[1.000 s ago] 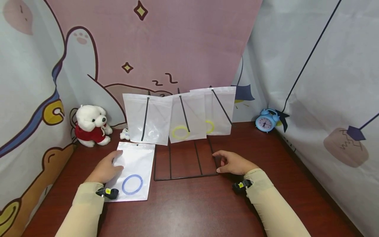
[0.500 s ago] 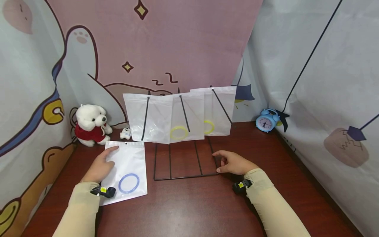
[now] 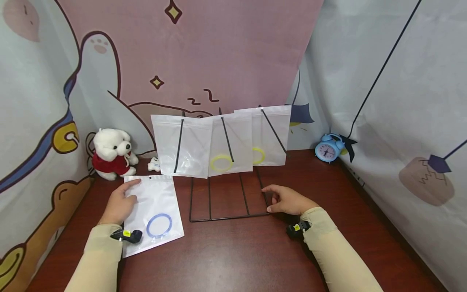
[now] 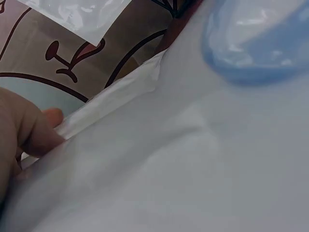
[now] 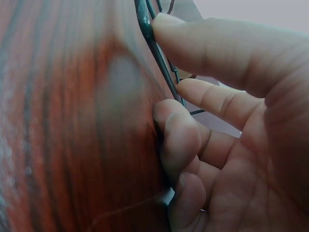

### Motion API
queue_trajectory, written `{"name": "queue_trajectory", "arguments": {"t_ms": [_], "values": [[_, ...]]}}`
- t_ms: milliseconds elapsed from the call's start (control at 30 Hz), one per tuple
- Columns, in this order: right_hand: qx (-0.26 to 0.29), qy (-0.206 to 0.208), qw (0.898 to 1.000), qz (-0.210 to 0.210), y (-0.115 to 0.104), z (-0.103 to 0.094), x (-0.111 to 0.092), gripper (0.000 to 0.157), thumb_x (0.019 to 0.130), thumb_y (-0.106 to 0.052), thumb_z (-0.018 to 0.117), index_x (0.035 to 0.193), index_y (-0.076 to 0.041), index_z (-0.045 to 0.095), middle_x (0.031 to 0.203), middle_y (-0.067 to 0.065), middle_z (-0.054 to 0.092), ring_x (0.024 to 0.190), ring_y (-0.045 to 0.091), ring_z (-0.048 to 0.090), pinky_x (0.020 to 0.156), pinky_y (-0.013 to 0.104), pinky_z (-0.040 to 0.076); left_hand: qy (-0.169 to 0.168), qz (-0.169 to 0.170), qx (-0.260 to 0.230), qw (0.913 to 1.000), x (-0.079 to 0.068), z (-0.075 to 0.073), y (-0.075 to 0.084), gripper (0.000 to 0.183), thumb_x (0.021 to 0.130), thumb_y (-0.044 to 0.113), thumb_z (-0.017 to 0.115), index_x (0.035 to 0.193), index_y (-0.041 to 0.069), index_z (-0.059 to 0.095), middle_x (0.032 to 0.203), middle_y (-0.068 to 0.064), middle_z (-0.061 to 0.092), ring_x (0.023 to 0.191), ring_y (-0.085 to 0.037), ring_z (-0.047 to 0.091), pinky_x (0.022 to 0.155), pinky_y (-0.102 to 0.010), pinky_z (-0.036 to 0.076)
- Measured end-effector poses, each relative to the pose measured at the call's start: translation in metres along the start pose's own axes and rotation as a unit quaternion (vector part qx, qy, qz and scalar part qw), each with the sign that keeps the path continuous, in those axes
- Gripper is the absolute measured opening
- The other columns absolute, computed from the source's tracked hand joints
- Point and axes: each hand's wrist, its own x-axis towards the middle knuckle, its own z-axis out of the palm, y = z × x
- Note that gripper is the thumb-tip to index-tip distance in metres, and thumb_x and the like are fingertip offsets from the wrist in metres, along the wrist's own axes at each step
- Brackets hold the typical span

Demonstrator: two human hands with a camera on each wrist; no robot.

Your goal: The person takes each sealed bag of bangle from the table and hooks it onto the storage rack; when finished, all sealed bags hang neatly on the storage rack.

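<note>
My left hand [image 3: 117, 206] holds a white zip bag [image 3: 153, 198] by its left edge, thumb and forefinger lying on its face. A blue ring [image 3: 159, 226] shows through the bag's lower part, and a small hang hole is at its top. In the left wrist view the fingertips [image 4: 46, 140] pinch the bag's edge. My right hand [image 3: 290, 200] holds the right side of a black wire rack [image 3: 230, 219], thumb near the front corner and forefinger farther back. Its other fingers curl against the tabletop in the right wrist view. Three bags [image 3: 233, 142] hang on the rack's prongs.
A white plush bear [image 3: 113, 154] in a red top sits at the back left, with a small white toy [image 3: 154, 164] beside it. A blue alarm clock [image 3: 327, 148] stands at the back right. Printed cloth [image 3: 233, 52] surrounds the brown table [image 3: 233, 259].
My left hand has drawn the bag to the left, away from the rack, and the bag has turned slightly. The right hand stays at the rack's side.
</note>
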Motion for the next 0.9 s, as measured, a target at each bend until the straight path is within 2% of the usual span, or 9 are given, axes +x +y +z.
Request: {"name": "queue_trajectory", "arguments": {"t_ms": [167,433,700,833,900], "values": [[-0.002,0.003,1.0,0.002,-0.002,0.0,-0.001,0.063,0.09,-0.017,0.085,0.147,-0.013,0.057,0.088,0.003,0.061,0.079,0.019,0.057,0.067,0.032,0.049,0.002,0.001,-0.009,1.0,0.001,-0.001,-0.001,0.061,0.098,-0.001,0.045,0.158,0.003,0.046,0.166,-0.027,0.037,0.157,-0.052,0.023,0.121,-0.076,0.019],[-0.002,0.001,1.0,-0.001,-0.002,0.0,0.0,0.063,0.09,-0.017,0.085,0.146,-0.012,0.058,0.088,0.004,0.061,0.078,0.019,0.057,0.066,0.032,0.049,0.011,0.015,-0.007,0.9998,-0.002,0.001,-0.002,0.042,0.107,0.01,0.05,0.147,0.002,0.06,0.155,-0.027,0.052,0.148,-0.048,0.041,0.118,-0.069,0.033],[-0.001,0.002,1.0,-0.009,-0.001,0.0,0.0,0.063,0.089,-0.018,0.085,0.146,-0.01,0.058,0.087,0.004,0.061,0.077,0.018,0.056,0.065,0.031,0.048,-0.024,0.003,-0.048,0.9986,-0.006,0.0,0.005,0.038,0.108,0.013,0.048,0.141,0.005,0.066,0.155,-0.022,0.054,0.15,-0.046,0.04,0.117,-0.072,0.032],[-0.002,0.0,1.0,-0.005,-0.001,-0.001,0.0,0.063,0.09,-0.018,0.085,0.146,-0.011,0.058,0.088,0.004,0.061,0.077,0.017,0.057,0.065,0.03,0.049,-0.037,0.028,-0.062,0.997,-0.01,-0.002,0.008,0.037,0.107,0.011,0.048,0.139,0.003,0.067,0.152,-0.022,0.057,0.149,-0.045,0.039,0.118,-0.072,0.032],[-0.003,-0.001,1.0,-0.005,-0.001,-0.001,0.0,0.063,0.09,-0.019,0.085,0.146,-0.011,0.058,0.088,0.004,0.061,0.078,0.017,0.057,0.066,0.03,0.049,-0.034,0.049,-0.059,0.9965,-0.011,-0.002,0.01,0.037,0.107,0.009,0.049,0.138,0.003,0.067,0.15,-0.021,0.059,0.147,-0.04,0.043,0.116,-0.065,0.037]]}}
